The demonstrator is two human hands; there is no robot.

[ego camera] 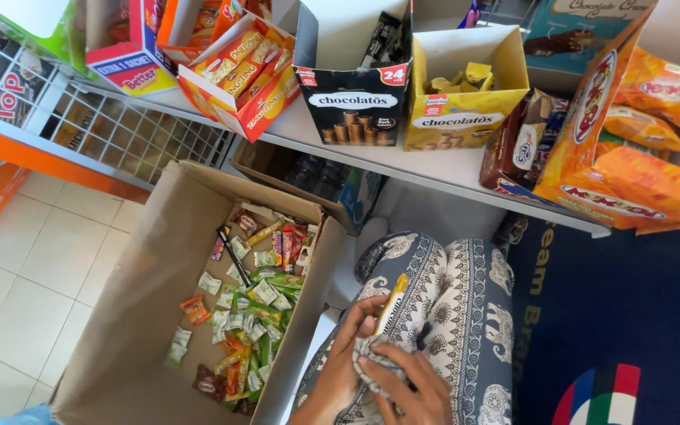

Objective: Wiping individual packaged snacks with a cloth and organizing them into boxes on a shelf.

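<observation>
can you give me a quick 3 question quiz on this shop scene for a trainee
1. True or false: the left hand and the right hand both grip a slim yellow packet over the patterned lap.
2. Multiple choice: where do the loose small sachets lie? A) on the white shelf B) in the open cardboard box on the floor C) on the tiled floor
3. Fill in: on the white shelf, the open black display carton stands directly beside an open ____ carton.

Key: 1 true; 2 B, inside the cardboard box; 3 yellow.
</observation>
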